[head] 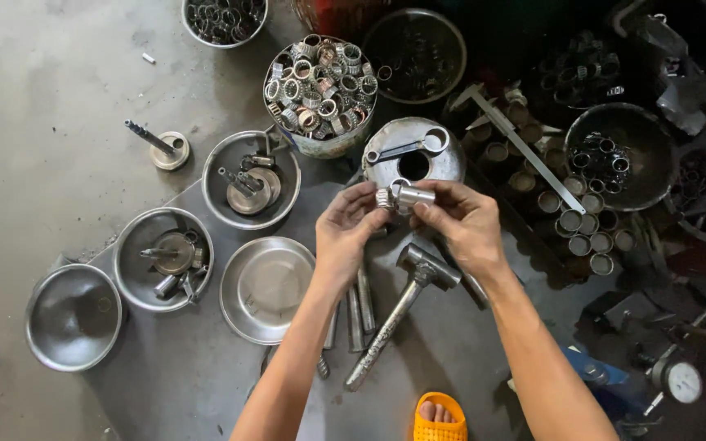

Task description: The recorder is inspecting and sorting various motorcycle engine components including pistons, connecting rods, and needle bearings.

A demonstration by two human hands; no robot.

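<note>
A small metal cylinder (413,195) sits pinched between the fingers of the right hand (461,220), held above the grey work surface (181,367) just in front of a round steel block with a centre hole (414,155). Pressed against the cylinder's left end is a small ribbed bearing ring (383,198), gripped by the fingertips of the left hand (346,229); both hands are closed on their parts and meet at the middle. Directly under the hands lies a steel hammer (402,306), with several steel rods (357,306) beside its handle. To the left are an empty steel bowl (265,290) and bowls holding tool parts (163,257). Behind the block stands a can heaped with bearing cages (320,94). A caliper (525,147) lies over rows of metal cups (582,220) on the right. An orange sandal (440,418) shows at the bottom edge.
</note>
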